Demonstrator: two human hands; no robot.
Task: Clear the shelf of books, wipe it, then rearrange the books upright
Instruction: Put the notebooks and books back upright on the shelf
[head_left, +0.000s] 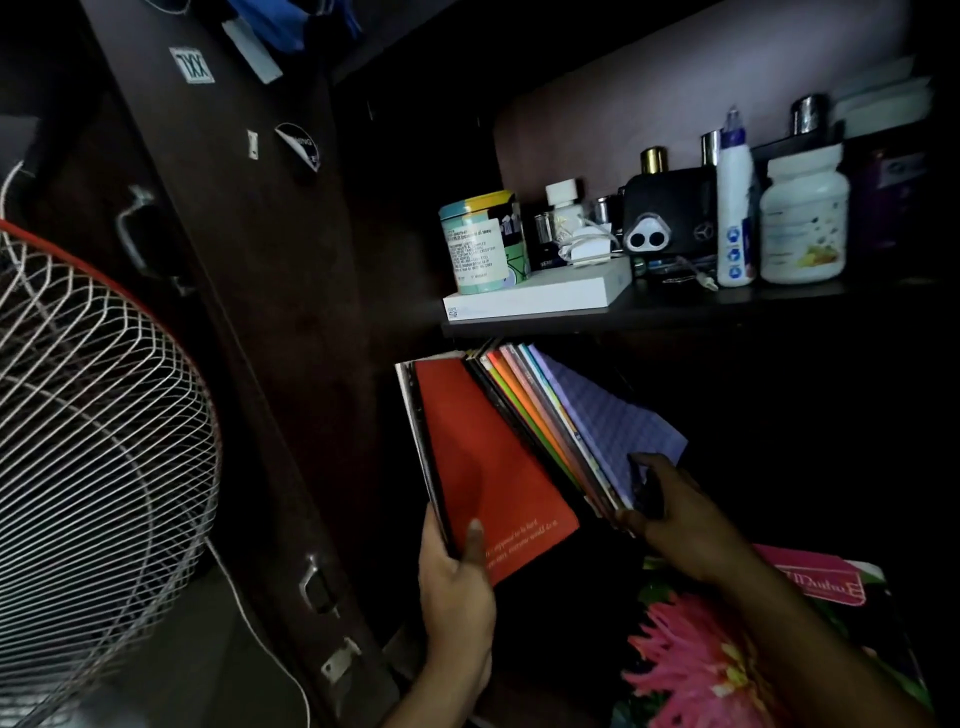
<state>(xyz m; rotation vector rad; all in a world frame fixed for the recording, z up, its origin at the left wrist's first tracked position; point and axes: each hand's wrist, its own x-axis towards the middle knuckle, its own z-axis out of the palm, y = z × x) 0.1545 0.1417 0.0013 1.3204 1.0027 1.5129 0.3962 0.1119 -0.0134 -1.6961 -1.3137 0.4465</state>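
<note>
Two hands are at work in the dim lower shelf bay, and both have books between their fingers. Nearest, at about six o'clock, the left hand (457, 582) pinches the bottom edge of the red book (488, 467), thumb laid across its cover, with a thin pale volume pressed behind it. At about four o'clock the right hand (660, 514) curls under the foot of a leaning stack of books (561, 415), its fingers hooked over the violet cover; whether they grip firmly I cannot tell in this light. A flowered book (727, 665) lies flat under that forearm. The stack fans open toward one o'clock and tilts hard, so I'd judge the thin middle ones could slide out and spill if the hold slackens. Further off, directly above the tops of the books, the upper shelf (675, 306) carries a white box (540, 296), a tin (480, 241) and bottles; lifting the books too high could knock its edge.
</note>
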